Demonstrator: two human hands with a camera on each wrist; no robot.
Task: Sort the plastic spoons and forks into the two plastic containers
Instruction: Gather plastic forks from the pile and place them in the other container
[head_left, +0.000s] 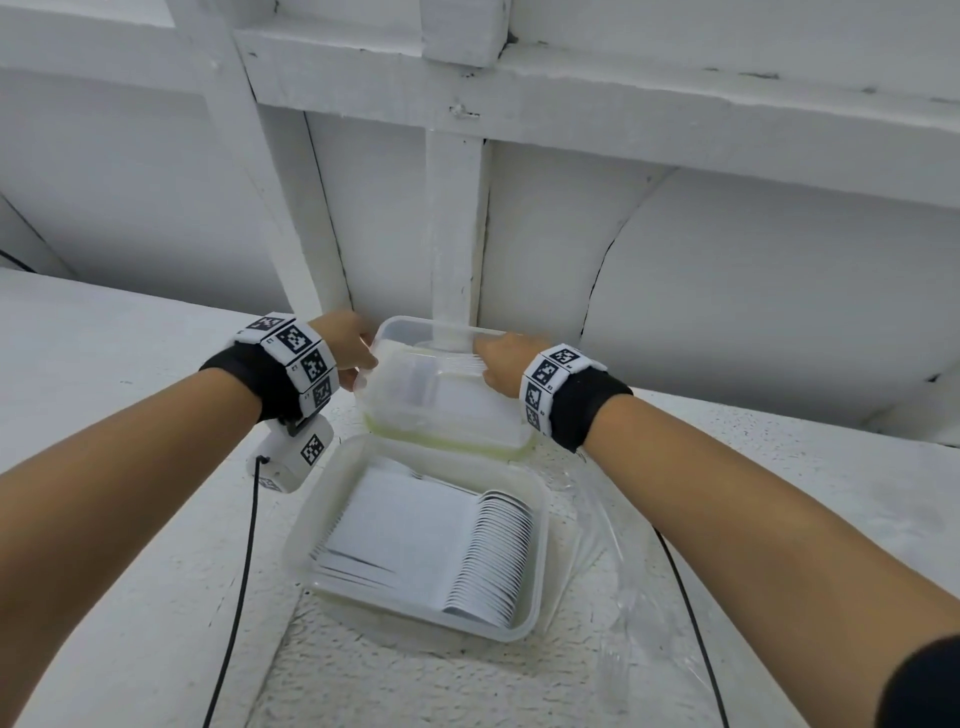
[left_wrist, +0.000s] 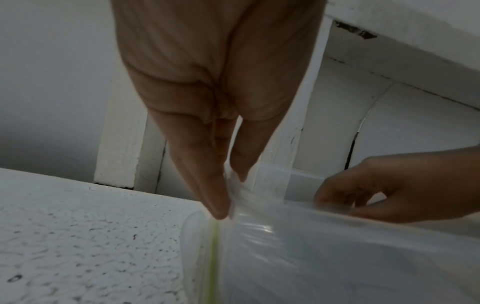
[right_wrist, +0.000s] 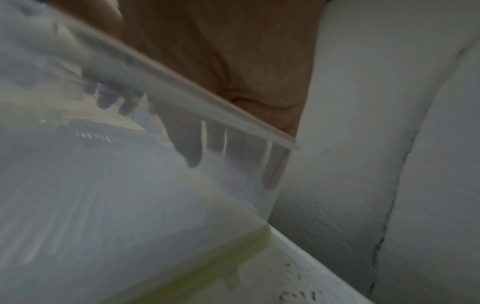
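On the white speckled tabletop (head_left: 130, 467), far clear plastic container (head_left: 447, 410) sits tilted on its green-rimmed lid; we pinch its left end with left hand (head_left: 347, 347), right hand (head_left: 503, 364) grips right rim. Near clear container (head_left: 537, 571) holds stacked white plastic spoons (head_left: 493, 556).

Two clear plastic containers sit on the counter: the near container (head_left: 540, 525) holds one dense row of white plastic spoons (head_left: 498, 551), too many and too tightly stacked to count. The far container (head_left: 447, 415), with a green-tinted rim, holds white cutlery whose number cannot be told. Two hands show: left hand (head_left: 348, 345) and right hand (head_left: 501, 364). One crumpled clear plastic bag (head_left: 613, 545) lies beside the near container.
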